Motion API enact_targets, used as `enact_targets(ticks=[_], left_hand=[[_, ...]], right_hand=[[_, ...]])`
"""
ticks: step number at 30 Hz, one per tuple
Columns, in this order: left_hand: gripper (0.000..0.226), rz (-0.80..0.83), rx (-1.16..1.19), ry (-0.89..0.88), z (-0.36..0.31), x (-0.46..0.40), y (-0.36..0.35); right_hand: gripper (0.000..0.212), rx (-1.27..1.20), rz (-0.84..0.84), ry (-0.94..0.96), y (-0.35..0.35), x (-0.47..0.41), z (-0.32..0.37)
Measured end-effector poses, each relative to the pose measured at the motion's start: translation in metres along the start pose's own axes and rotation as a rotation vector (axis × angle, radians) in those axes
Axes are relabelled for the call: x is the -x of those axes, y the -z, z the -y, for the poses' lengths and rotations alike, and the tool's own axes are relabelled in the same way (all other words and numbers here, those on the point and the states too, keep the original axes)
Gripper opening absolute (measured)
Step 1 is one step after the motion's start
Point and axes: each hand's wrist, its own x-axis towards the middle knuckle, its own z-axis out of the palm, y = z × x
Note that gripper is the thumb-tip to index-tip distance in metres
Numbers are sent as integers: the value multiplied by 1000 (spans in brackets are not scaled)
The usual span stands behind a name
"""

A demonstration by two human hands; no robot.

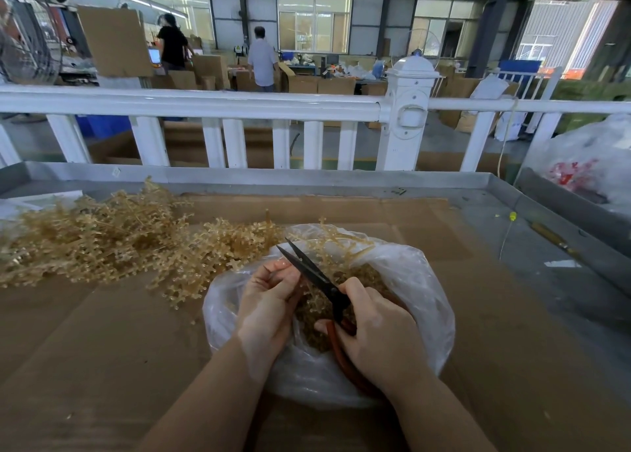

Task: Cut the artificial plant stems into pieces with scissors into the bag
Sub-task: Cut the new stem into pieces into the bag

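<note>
Over the bag (420,281), the right hand (379,332) gripped the open scissors (316,274). Just beside it, the left hand (269,301) pinched a stem (341,243) between the blades.

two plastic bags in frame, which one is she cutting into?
The clear bag on the cardboard directly under both hands, with tan cut pieces inside. The other bag, at far right off the table, holds something red and is untouched.
</note>
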Motion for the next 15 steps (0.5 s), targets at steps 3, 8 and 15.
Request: enact_targets(ticks=[3, 8, 15], left_hand=[[27, 10, -6, -6, 0, 0, 0], [27, 32, -49, -24, 0, 2, 0], [24, 25, -24, -9, -3, 6, -1]], right_hand=[[50, -7, -3, 2, 0, 0, -1], [49, -6, -5, 3, -1, 1, -1], [53, 2, -1, -20, -1, 1, -1]])
